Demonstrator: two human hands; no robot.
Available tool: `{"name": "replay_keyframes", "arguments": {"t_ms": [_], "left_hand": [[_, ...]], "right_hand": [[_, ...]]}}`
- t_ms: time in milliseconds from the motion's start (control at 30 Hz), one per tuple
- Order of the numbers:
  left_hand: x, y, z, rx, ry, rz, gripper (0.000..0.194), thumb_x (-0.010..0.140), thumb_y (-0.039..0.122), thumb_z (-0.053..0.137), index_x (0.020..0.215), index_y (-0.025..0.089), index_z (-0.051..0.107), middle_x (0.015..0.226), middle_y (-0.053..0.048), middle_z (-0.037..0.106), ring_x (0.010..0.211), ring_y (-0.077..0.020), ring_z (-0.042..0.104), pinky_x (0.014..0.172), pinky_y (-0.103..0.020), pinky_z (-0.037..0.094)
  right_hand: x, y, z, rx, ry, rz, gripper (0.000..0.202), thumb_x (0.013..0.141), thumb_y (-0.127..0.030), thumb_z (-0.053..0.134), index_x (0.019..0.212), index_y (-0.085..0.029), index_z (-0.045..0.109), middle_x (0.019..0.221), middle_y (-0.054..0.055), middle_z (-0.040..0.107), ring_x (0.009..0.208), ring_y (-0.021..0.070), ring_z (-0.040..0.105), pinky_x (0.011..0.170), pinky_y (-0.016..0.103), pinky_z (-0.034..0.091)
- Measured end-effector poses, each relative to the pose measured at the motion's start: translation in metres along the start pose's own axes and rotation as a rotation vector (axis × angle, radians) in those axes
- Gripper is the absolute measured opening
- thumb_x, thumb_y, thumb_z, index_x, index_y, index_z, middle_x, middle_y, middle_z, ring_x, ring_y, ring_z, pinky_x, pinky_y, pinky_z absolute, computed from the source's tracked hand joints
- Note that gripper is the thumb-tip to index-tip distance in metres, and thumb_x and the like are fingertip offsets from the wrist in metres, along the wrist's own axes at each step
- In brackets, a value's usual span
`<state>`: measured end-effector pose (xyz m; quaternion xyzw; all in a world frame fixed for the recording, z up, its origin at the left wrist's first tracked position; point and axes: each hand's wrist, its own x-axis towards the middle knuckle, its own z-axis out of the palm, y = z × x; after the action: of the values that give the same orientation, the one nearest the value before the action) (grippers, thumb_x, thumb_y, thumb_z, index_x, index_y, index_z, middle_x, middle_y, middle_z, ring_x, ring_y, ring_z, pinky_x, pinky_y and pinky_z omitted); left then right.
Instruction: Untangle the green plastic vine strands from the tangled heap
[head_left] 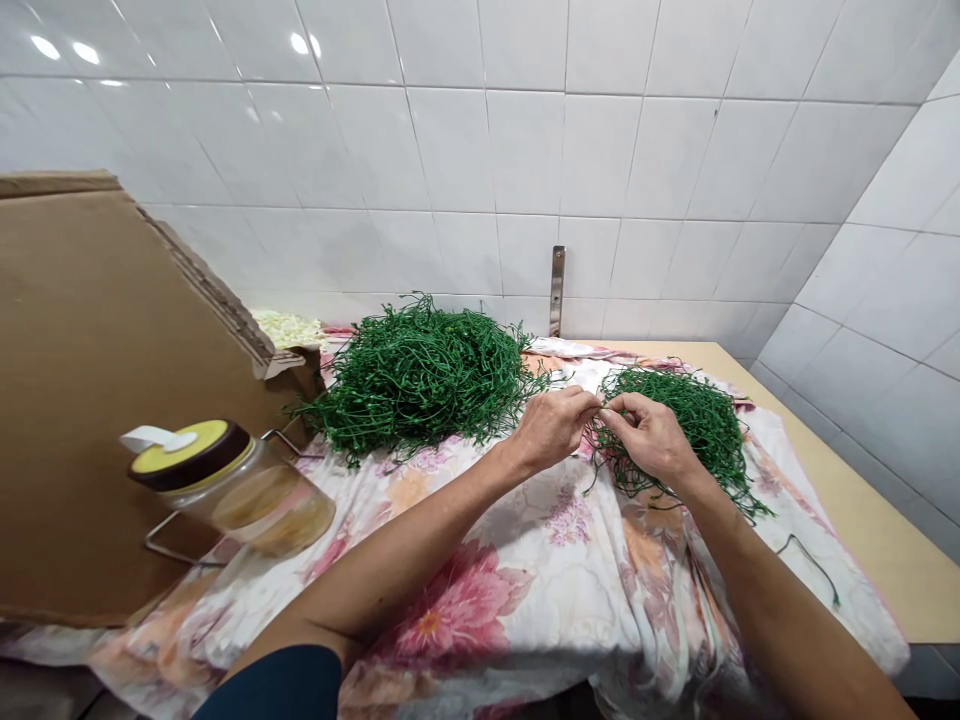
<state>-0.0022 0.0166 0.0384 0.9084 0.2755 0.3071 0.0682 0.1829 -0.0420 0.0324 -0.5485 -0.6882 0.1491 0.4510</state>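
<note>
Green stems, thin and wiry, tangled, small knobby buds at the tips. Two heaps: big pile (427, 375), domed and springy; small pile (705, 425), flatter, ragged edges. Both on a floral cloth (570, 600): white with pink and orange prints, wrinkled, bunched into folds near the right forearm. Cloth covers most of the surface (862, 520), which is smooth, pale tan, bare along the right side. One loose stem (816, 565) lies curved on the cloth, right of the right forearm. Box (97, 400) at left: brown cardboard, torn corrugated edge. Jar (262, 505) in front of it: clear, rounded, amber contents, yellow-and-brown lid with white handle. Wall (525, 150) behind: glossy white tile.

Stems vs grip: big pile just beyond and left of the left hand (555, 425); small pile right behind and around the right hand (652, 440), strands hanging below it.

Both grips closed, thumb to finger, tips meeting between the piles. Can't tell what's pinched, too fine at this size.

Pose: forearms reach forward from the lower corners, converging; backs of hands up. Dark blue sleeve (277, 685) at the left elbow.
</note>
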Motion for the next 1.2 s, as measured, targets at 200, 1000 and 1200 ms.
{"name": "replay_keyframes", "arguments": {"t_ms": [200,1000,1200], "left_hand": [[-0.003,-0.021,0.012,0.127,-0.063,-0.045,0.026,0.091,0.011,0.049,0.098,0.019,0.073,0.089,-0.008,0.070,0.072,-0.0170,0.061,0.062,-0.026,0.040],[0.005,-0.002,0.002,-0.554,0.015,-0.299,0.019,0.090,0.028,0.061,0.091,0.014,0.075,0.073,-0.003,0.070,0.063,-0.0115,0.062,0.062,-0.022,0.047],[0.005,0.002,0.000,-0.539,0.099,-0.308,0.017,0.089,0.027,0.061,0.089,0.015,0.073,0.077,-0.003,0.072,0.067,-0.0120,0.063,0.062,-0.021,0.047]], "right_hand": [[-0.004,-0.013,0.000,-0.082,-0.046,-0.145,0.019,0.092,-0.029,0.058,0.078,-0.021,0.067,0.088,0.005,0.068,0.076,0.0184,0.060,0.071,0.031,0.045],[-0.003,-0.018,-0.016,-0.066,0.219,-0.118,0.022,0.094,-0.036,0.061,0.104,-0.021,0.074,0.103,0.008,0.076,0.079,0.0197,0.068,0.063,0.030,0.051],[-0.001,-0.001,-0.002,0.139,-0.037,0.016,0.016,0.088,-0.035,0.068,0.091,-0.020,0.072,0.084,0.004,0.075,0.073,0.0185,0.067,0.070,0.030,0.053]]}}
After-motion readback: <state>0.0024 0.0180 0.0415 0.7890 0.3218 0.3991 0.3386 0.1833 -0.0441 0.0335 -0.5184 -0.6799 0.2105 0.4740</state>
